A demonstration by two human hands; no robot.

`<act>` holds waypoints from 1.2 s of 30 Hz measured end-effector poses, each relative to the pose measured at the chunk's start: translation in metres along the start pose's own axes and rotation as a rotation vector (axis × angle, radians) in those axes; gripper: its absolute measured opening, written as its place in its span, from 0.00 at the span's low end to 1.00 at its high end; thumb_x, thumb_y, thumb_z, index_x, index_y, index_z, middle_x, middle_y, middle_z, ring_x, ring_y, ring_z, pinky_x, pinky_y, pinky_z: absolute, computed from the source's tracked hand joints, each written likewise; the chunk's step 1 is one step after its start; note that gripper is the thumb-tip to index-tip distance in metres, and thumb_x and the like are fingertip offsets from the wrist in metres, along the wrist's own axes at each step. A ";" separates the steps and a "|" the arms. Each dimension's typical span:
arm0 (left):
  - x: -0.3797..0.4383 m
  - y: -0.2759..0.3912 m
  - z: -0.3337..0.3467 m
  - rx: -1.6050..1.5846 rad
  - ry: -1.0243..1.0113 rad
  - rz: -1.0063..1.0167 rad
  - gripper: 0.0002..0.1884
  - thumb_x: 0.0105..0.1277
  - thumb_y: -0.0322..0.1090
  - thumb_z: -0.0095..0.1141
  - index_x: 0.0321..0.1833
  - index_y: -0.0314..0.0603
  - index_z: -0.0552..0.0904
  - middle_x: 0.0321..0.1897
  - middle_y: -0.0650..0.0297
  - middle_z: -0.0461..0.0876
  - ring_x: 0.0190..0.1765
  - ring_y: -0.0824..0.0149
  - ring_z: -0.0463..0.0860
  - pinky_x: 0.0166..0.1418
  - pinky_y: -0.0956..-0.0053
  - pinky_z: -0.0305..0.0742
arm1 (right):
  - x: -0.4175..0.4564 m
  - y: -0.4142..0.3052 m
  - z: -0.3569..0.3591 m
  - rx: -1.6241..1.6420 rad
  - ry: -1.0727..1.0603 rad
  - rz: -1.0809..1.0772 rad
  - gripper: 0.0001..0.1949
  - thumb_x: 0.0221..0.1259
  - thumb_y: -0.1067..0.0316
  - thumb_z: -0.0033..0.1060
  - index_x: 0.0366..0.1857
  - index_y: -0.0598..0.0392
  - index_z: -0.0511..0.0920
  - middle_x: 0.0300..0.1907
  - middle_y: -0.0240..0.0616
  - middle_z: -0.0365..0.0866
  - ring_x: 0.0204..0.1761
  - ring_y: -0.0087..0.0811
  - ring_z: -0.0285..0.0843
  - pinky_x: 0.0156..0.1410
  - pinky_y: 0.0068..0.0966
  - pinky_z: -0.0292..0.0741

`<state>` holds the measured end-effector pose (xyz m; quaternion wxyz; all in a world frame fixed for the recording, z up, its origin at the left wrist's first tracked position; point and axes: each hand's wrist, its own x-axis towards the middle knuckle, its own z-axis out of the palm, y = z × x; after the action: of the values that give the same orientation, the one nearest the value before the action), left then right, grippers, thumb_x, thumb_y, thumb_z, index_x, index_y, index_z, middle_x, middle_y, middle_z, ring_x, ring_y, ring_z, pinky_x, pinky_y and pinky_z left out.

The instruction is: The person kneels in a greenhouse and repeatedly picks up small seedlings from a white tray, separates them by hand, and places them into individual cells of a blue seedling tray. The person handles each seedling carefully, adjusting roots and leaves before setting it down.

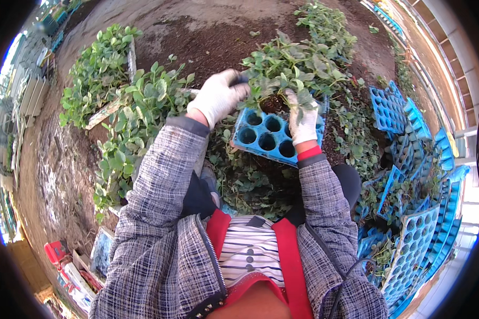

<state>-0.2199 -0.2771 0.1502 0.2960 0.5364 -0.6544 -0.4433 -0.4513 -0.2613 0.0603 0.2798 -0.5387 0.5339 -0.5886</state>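
Observation:
A blue plastic plug tray point(267, 141) with rows of round cells lies before me; its near cells look empty of plants. Over its right part is my right hand point(304, 117), in a white knit glove, fingers closed around a leafy seedling point(274, 104) with a dark root plug. My left hand point(222, 95), in a similar glove with dark fingertips, is just above the tray's far left corner, against the seedling leaves; whether its fingers grip any is unclear. A heap of leafy seedlings point(303, 63) rises directly behind the tray.
Upright leafy plants point(131, 115) stand at left among pale boards point(103, 113). Loose leaves and stems point(247, 183) cover the ground near my feet. Used blue trays point(388, 109) are piled at right, some stacked on edge point(413, 247). A red-topped object point(56, 252) lies at lower left.

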 end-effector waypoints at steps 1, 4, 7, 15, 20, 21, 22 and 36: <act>-0.001 -0.002 0.008 0.106 -0.058 0.062 0.21 0.66 0.36 0.64 0.58 0.33 0.81 0.48 0.54 0.88 0.51 0.61 0.85 0.57 0.69 0.78 | -0.001 -0.032 -0.002 0.253 0.031 0.139 0.05 0.66 0.78 0.62 0.43 0.61 0.84 0.39 0.32 0.87 0.38 0.24 0.81 0.47 0.21 0.76; 0.000 0.015 0.028 0.156 -0.307 0.022 0.26 0.63 0.37 0.65 0.63 0.32 0.78 0.52 0.49 0.86 0.56 0.57 0.84 0.61 0.67 0.76 | 0.007 -0.042 -0.033 0.536 0.022 0.129 0.09 0.66 0.77 0.62 0.48 0.66 0.83 0.44 0.40 0.87 0.46 0.30 0.86 0.56 0.25 0.81; 0.002 0.035 0.042 0.077 -0.411 -0.001 0.34 0.61 0.33 0.65 0.71 0.29 0.70 0.56 0.47 0.83 0.57 0.59 0.83 0.59 0.69 0.77 | 0.016 -0.067 -0.066 0.555 0.032 0.169 0.09 0.67 0.77 0.60 0.48 0.66 0.82 0.48 0.44 0.87 0.48 0.32 0.86 0.58 0.28 0.82; 0.013 0.067 0.124 -1.239 -0.473 -0.127 0.20 0.67 0.17 0.59 0.61 0.36 0.77 0.49 0.55 0.84 0.50 0.60 0.86 0.57 0.60 0.87 | 0.024 -0.115 -0.121 0.834 -0.176 0.057 0.15 0.69 0.80 0.58 0.58 0.65 0.76 0.54 0.42 0.82 0.56 0.32 0.81 0.64 0.28 0.79; 0.024 0.084 0.164 -0.893 -0.246 0.188 0.30 0.65 0.16 0.60 0.72 0.36 0.71 0.53 0.60 0.81 0.51 0.70 0.82 0.55 0.74 0.82 | 0.004 -0.114 -0.159 0.207 0.010 0.354 0.13 0.67 0.73 0.63 0.53 0.64 0.80 0.43 0.35 0.85 0.41 0.22 0.80 0.49 0.18 0.77; 0.021 0.089 0.170 -0.899 -0.214 0.184 0.30 0.65 0.17 0.60 0.71 0.36 0.71 0.57 0.62 0.80 0.53 0.71 0.81 0.59 0.75 0.79 | 0.000 -0.112 -0.161 0.283 0.004 0.338 0.14 0.66 0.73 0.64 0.53 0.64 0.81 0.44 0.35 0.85 0.43 0.22 0.80 0.51 0.20 0.77; 0.021 0.090 0.179 -0.803 -0.181 0.289 0.29 0.65 0.17 0.60 0.71 0.36 0.71 0.59 0.62 0.79 0.54 0.71 0.80 0.60 0.76 0.78 | -0.002 -0.111 -0.162 0.277 0.011 0.279 0.15 0.65 0.72 0.65 0.54 0.64 0.80 0.45 0.35 0.85 0.43 0.23 0.80 0.52 0.21 0.77; 0.034 0.083 0.203 -1.169 -0.624 0.015 0.29 0.67 0.30 0.65 0.70 0.38 0.71 0.60 0.57 0.80 0.58 0.62 0.83 0.63 0.66 0.83 | -0.001 -0.100 -0.193 0.231 0.006 0.265 0.16 0.65 0.71 0.63 0.56 0.62 0.81 0.46 0.35 0.85 0.44 0.21 0.80 0.51 0.21 0.77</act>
<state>-0.4401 -0.2535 0.1344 0.3379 0.1293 -0.3646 -0.8580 -0.6070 -0.1699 0.1819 0.4132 -0.4262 0.5300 -0.6056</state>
